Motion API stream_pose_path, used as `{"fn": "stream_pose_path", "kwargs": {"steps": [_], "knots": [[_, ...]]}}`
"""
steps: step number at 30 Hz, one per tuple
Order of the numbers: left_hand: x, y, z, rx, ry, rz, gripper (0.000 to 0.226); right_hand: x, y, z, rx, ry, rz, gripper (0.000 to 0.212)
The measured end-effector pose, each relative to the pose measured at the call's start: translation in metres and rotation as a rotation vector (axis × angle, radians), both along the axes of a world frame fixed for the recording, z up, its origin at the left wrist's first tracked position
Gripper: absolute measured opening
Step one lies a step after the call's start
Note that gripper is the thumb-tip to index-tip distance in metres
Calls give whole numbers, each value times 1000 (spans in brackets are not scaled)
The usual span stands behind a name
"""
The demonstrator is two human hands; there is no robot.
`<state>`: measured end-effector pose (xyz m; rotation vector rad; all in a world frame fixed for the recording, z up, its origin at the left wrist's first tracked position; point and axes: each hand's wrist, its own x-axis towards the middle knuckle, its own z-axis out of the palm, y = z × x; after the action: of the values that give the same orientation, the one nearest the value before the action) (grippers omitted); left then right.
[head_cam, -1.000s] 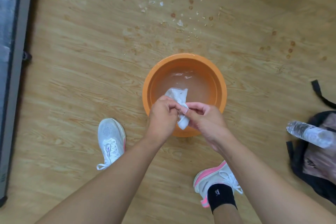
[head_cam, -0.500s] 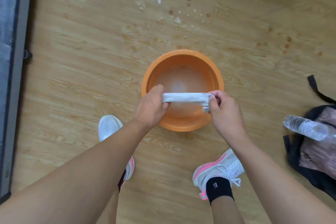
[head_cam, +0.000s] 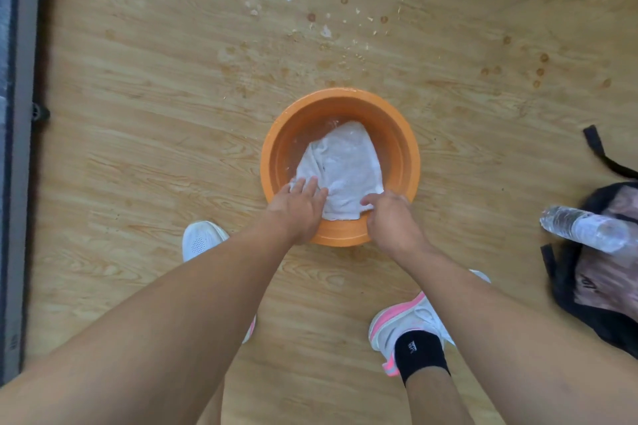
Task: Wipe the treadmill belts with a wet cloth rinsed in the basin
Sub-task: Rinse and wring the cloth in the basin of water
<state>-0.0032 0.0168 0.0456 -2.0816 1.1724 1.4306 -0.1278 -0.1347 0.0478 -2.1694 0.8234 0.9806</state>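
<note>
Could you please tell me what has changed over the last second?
Half a second ago both hands held the white cloth stretched as a tight roll above the round orange plastic basin. Now it lies spread open in the basin: the left hand rests on its near corner with fingers straight, the right hand grips its near edge. The basin, clear plastic bottle and black bag stayed put.

The basin (head_cam: 409, 134) is smooth orange plastic with a soft sheen. The cloth (head_cam: 345, 166) in it is white, coarse-woven fabric and looks soaked. The floor (head_cam: 155, 97) is matt wood-grain board, spotted with stains. The bottle (head_cam: 587, 229) is clear, crinkled plastic. The shoe (head_cam: 202, 238) is white mesh.
</note>
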Motion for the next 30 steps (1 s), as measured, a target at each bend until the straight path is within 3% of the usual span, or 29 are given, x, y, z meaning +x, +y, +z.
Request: {"fn": "stream_pose_path", "kwargs": {"steps": [3, 5, 8, 10, 12, 15, 17, 20, 23, 25, 27, 30], "knots": [[-3, 5, -10, -215, -131, 157, 47, 2, -7, -13, 1, -116, -28, 55], [-2, 4, -26, -311, -210, 178, 57, 6, -11, -24, -10, -215, 33, 60], [-1, -1, -60, -220, -230, 30, 77, 13, -13, -49, -73, -317, 287, 69], [1, -6, -80, -171, -246, -3, 80, 21, -9, -72, -112, -351, 455, 72], [1, -14, -93, -242, -346, -23, 76, 32, -3, -89, -85, -324, 482, 70], [3, -25, -102, -413, -391, 171, 60, 51, 2, -106, -125, -330, 338, 57], [11, -27, -105, -491, -327, 454, 45, 66, 2, -113, -117, -322, 149, 44], [20, -23, -103, -509, -161, 947, 33, 80, -5, -115, 59, -221, -201, 11], [22, -22, -90, -391, -66, 1182, 14, 74, -13, -102, 148, -179, -428, 23], [21, -25, -82, -361, -5, 1371, 17, 66, -17, -88, 150, -175, -596, 30], [20, -29, -75, -345, 61, 1578, 26, 61, -22, -78, 144, -198, -749, 24], [19, -34, -76, -329, 196, 1784, 12, 59, -21, -75, 211, -275, -912, 4]]}}
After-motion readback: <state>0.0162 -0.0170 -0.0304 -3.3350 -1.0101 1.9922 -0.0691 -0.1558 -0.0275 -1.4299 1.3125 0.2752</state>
